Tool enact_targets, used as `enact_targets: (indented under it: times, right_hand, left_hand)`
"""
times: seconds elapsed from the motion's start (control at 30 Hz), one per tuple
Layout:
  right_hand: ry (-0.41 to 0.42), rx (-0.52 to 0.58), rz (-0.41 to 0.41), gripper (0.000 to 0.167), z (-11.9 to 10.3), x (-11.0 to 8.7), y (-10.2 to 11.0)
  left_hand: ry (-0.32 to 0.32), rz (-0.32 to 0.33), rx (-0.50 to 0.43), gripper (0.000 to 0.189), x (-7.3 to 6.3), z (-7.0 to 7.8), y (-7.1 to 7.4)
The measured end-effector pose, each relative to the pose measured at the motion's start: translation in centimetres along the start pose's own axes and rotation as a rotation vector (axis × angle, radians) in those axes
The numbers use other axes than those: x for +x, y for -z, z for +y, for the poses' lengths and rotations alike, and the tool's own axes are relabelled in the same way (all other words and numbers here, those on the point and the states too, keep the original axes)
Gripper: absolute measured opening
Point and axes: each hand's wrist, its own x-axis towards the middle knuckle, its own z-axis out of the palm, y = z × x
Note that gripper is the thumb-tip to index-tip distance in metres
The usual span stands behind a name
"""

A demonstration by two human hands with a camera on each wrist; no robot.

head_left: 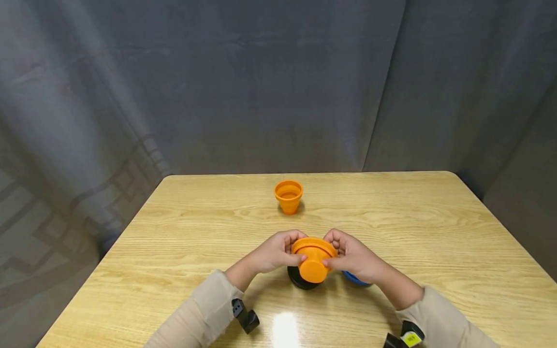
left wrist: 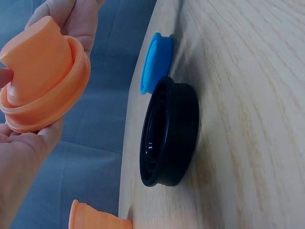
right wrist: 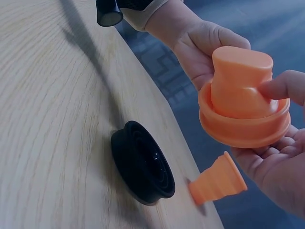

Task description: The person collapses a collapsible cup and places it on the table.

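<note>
An orange collapsible silicone cup (head_left: 314, 263) is held above the table, its base tilted toward me and its wall partly folded into the rim. My left hand (head_left: 278, 251) grips its left side, the thumb pressing the wall near the base. On the opposite side my right hand (head_left: 354, 256) grips it the same way, fingers behind the rim. Under the held cup lies a flattened black collapsible cup (left wrist: 171, 133), partly hidden in the head view. A flattened blue one (left wrist: 159, 64) sits below my right hand.
Farther back on the wooden table (head_left: 209, 208) stands a second orange cup (head_left: 289, 197), upright and expanded. A grey curtain (head_left: 270, 87) hangs behind the table. Small black cameras are strapped to both wrists.
</note>
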Motion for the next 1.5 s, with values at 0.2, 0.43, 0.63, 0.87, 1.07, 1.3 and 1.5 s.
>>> enact_targets:
  times: [0.2,0.43,0.63,0.87,1.07,1.3,1.5]
  right_hand:
    - [-0.005,-0.075,0.055,0.023,0.0,0.1,-0.4]
    - [-0.042,-0.154,0.145,0.018,0.1,0.2,-0.2]
    - [0.011,-0.057,0.074,0.025,0.5,-0.1,0.5]
    - [0.127,0.099,-0.051,0.035,1.3,-0.3,0.6]
    - [0.1,0.047,0.07,0.037,1.5,-0.2,0.0]
    - [0.024,-0.021,0.193,0.038,1.0,0.0,-0.7]
    - [0.006,-0.075,0.241,0.036,0.7,0.1,-1.0]
  left_hand:
    - [0.014,0.031,0.086,0.027,0.3,-0.3,-0.1]
    - [-0.009,0.114,0.204,0.02,0.4,0.0,-0.2]
    - [-0.07,0.165,0.328,0.017,-0.1,1.7,-0.8]
    - [-0.106,0.214,0.37,0.02,-0.2,1.9,-0.9]
    - [-0.135,0.236,0.397,0.018,0.5,0.7,-0.7]
    - [0.008,0.154,0.171,0.026,0.7,-0.4,0.3]
    - [0.021,0.057,-0.085,0.038,0.5,-0.8,0.7]
